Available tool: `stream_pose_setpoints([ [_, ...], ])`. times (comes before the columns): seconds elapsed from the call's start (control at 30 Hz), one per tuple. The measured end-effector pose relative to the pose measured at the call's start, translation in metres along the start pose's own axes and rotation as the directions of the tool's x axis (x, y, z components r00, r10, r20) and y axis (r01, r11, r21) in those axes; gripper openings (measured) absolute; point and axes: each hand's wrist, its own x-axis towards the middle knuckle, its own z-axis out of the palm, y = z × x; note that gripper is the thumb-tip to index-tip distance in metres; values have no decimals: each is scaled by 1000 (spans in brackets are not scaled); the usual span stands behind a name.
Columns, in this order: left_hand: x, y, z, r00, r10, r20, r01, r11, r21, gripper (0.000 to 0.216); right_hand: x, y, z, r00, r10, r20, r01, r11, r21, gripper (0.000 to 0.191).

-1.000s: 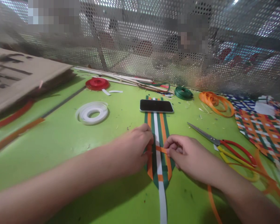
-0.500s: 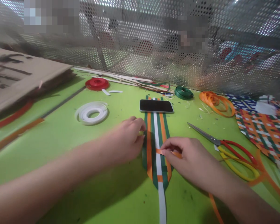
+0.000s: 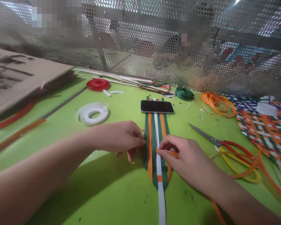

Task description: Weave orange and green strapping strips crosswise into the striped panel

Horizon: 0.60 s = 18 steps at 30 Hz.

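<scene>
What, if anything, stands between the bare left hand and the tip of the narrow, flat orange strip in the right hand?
Between the left hand and the orange strip lie only flat green and orange lengthwise strips. Nothing upright shows there; the rectangular black-screened phone sits farther off.

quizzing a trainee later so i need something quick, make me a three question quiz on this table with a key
1. True or false: the phone lies across the long strips.
2. Which hand pinches the orange strip that runs crosswise?
A) left
B) right
C) neither
3. Fill in the blank: the coil nearest to the red coil, on the person's side of it, is ____.

Key:
1. True.
2. B, the right hand has it between thumb and finger.
3. White; the white coil lies flat on the green tabletop.
</scene>
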Motion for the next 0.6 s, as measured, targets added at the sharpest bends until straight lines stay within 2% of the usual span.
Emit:
stream_pose_setpoints([
  [0.17,2,0,2,999,7,34,-7,1000,-8,20,-1,-1,1,999,-41,-4,41,999,7,9],
  [0.3,2,-4,-5,998,13,64,-12,1000,-18,23,-5,-1,-8,995,-93,-21,91,993,-77,7],
  [0.47,-4,-13,-25,994,-19,112,14,999,50,27,-13,17,-38,981,-191,20,188,934,-304,15],
  [0.6,-12,-19,-41,993,-79,86,63,981,182,28,-17,46,-65,984,-150,95,175,911,-373,18],
])
